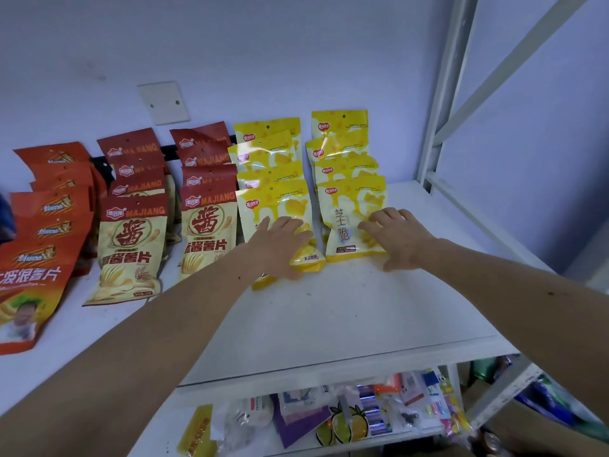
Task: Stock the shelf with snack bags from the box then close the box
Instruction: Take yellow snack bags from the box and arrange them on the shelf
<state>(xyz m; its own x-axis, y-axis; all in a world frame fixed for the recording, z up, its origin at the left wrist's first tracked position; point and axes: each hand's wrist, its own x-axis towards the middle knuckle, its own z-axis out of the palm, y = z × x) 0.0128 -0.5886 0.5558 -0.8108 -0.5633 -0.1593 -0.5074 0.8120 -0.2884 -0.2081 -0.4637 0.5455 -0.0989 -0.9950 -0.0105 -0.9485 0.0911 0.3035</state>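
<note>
Because the snack bags are laid in overlapping rows that lean back toward the wall, each front bag hides all but the top strip of the one behind, so every label can be read and the rows pack tightly on the shelf (pixel 329 311). Both hands are out over the two yellow rows at the right end of the stock. The left hand (pixel 280 240) lies flat on the front yellow bag (pixel 286 206) of the left yellow row, fingers straight and spread, pressing it down rather than gripping it; the lower edge of that bag looks lifted and skewed, with another yellow corner showing beneath it, so the hand seems to be squaring it up. The right hand (pixel 400 235) rests on the right yellow bag (pixel 349 222), fingers spread over its right side and thumb down on the bare shelf, likely nudging it into line with its neighbour. Neither grip pinches anything. To the left stand two rows of cream and dark red chip bags (pixel 131 245), and beyond them a row of orange bags (pixel 36 258), all stacked the same way. The shelf has bare room to the right of the yellow rows, so more could go there. The box is not in view, so how many bags remain, and whether the box is near closing, cannot be told. A lower shelf (pixel 329 420) holds mixed small packets.
</note>
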